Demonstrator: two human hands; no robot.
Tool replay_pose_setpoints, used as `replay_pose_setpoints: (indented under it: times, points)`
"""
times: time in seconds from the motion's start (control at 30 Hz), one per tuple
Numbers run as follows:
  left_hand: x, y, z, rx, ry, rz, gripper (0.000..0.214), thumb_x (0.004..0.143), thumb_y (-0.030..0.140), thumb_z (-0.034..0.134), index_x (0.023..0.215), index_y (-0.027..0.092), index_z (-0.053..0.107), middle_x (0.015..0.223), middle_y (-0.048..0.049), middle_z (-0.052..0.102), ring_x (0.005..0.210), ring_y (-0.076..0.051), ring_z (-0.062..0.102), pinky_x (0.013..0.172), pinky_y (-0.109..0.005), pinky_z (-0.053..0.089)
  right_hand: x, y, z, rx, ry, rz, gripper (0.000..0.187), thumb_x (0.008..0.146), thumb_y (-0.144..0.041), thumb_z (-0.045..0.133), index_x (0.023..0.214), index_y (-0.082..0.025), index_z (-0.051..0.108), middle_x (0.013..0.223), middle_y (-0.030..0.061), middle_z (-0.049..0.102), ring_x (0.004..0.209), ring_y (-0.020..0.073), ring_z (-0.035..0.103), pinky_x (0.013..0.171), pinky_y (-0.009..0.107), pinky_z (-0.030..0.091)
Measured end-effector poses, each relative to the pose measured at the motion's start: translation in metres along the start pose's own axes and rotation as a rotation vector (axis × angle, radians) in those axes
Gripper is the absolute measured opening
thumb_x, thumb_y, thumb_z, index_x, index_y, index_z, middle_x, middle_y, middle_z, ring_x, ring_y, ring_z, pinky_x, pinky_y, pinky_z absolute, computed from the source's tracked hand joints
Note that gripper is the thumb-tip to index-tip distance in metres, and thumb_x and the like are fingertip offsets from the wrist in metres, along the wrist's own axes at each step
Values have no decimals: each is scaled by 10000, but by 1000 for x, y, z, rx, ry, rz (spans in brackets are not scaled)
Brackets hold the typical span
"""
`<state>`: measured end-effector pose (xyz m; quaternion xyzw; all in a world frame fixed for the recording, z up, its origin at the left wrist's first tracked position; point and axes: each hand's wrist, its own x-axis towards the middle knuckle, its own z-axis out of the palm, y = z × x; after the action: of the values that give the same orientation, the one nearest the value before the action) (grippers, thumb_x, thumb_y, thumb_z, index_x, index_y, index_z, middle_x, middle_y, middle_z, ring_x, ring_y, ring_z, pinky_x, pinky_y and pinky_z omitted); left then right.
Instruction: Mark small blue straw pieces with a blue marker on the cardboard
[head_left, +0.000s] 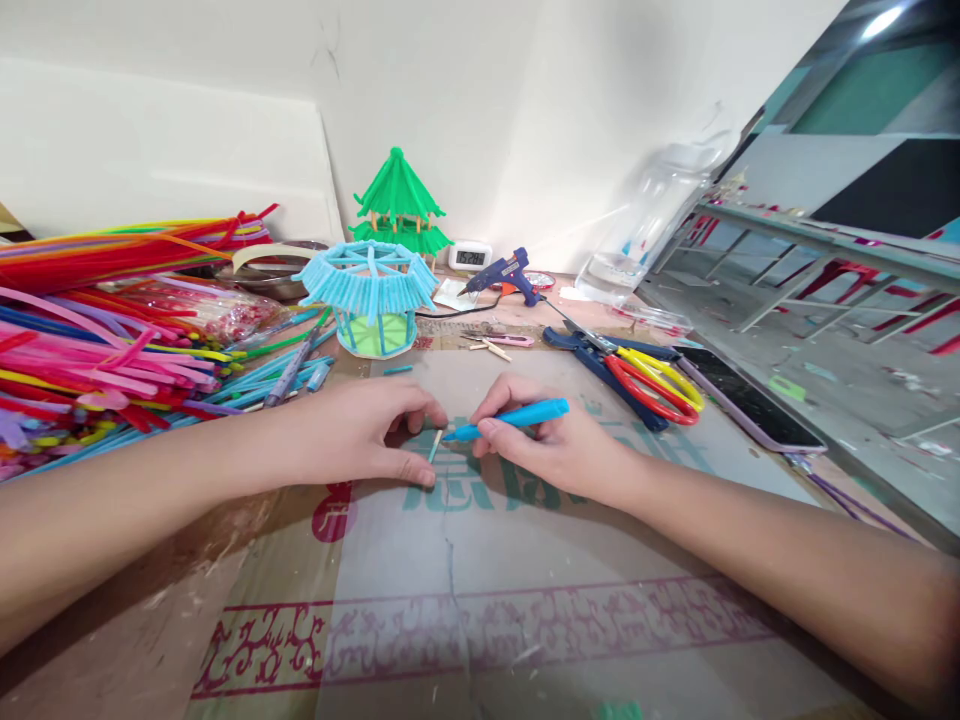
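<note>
My right hand (536, 440) grips a bright blue marker (517, 417) like a pen, its tip pointing left. The tip is at or very close to a short thin stick (435, 446). That stick is pale at its upper end and blue-green lower down. My left hand (367, 430) is curled round the stick, thumb at the lower end and a fingertip at the upper end. Just behind the hands stands a small blue pipe-cleaner pavilion (367, 290) with a light green base. A short blue piece (398, 370) lies in front of it.
Bundles of coloured pipe cleaners (97, 370) crowd the left. A green pagoda model (397, 205), a digital clock (470, 256) and a blue glue gun (504, 277) stand behind. Scissors (652, 385), pliers (600, 365), a phone (750, 395) and a clear bottle (645, 215) are at right.
</note>
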<state>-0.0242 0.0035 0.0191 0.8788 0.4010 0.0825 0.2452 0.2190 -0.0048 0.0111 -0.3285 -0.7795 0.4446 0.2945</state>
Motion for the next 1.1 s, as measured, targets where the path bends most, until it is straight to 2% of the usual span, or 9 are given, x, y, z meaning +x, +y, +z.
replay_pose_setpoints:
  times: [0.07,0.17,0.3,0.43,0.93,1.1]
  points:
    - [-1,1,-2,36,4,9,452,783,513,714,1118,217,654,829,5,604,713,-161,554,595,-253,388,0,0,0,-4,-5,8,146,927,-324,596,875,-196,549,758,22,690,673,131,636,597,245,482]
    - [1,2,2,33,34,2,371,822,490,674,1069,213,657,811,4,594,695,-156,540,594,-252,379,0,-1,0,2,13,13,136,922,-314,595,866,-200,546,754,19,687,671,133,634,597,250,482]
    - [4,1,15,-31,130,-14,375,814,511,694,1029,204,667,807,6,590,693,-147,532,605,-248,376,-1,-1,0,9,30,-8,123,913,-298,595,852,-204,545,739,12,676,658,131,624,586,248,474]
    - [5,0,23,-59,209,-17,369,814,514,703,1006,199,680,798,6,592,693,-146,534,609,-248,373,-1,-1,0,23,2,41,153,895,-319,629,845,-203,542,728,9,678,645,132,625,582,249,472]
    - [4,0,16,-29,135,-38,364,807,505,701,1006,202,670,795,7,587,679,-147,524,602,-247,373,-1,1,-2,9,-72,25,177,936,-346,596,853,-199,542,745,21,701,637,125,639,552,232,469]
    - [5,1,16,-25,143,-39,369,800,509,702,1003,202,672,791,8,587,674,-147,517,601,-251,368,0,2,-1,36,-44,51,178,907,-344,642,869,-196,551,748,16,699,658,129,643,587,242,485]
